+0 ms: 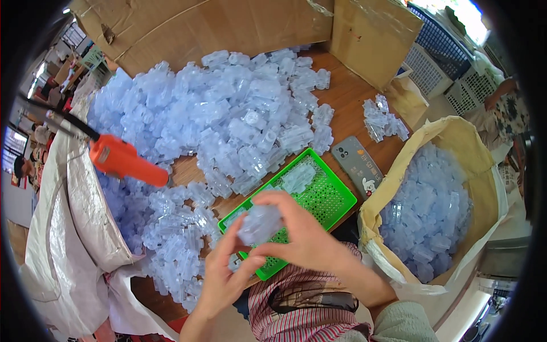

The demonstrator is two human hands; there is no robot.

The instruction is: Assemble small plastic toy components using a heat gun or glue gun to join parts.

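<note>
Both hands meet over the near end of a green perforated tray [330,199]. My left hand [225,273] and my right hand [305,228] together grip one pale blue translucent plastic part [259,223], fingers pinching it from both sides. A few similar parts lie in the tray [297,178]. A big heap of the same plastic parts [228,114] covers the wooden table [347,97] beyond the tray and spills to the left.
An orange-handled tool [128,161] lies at the left on a white sack [74,228]. A phone [358,165] rests right of the tray. An open sack [456,134] filled with parts stands at right. Cardboard boxes [228,23] are behind; plastic crates [439,45] far right.
</note>
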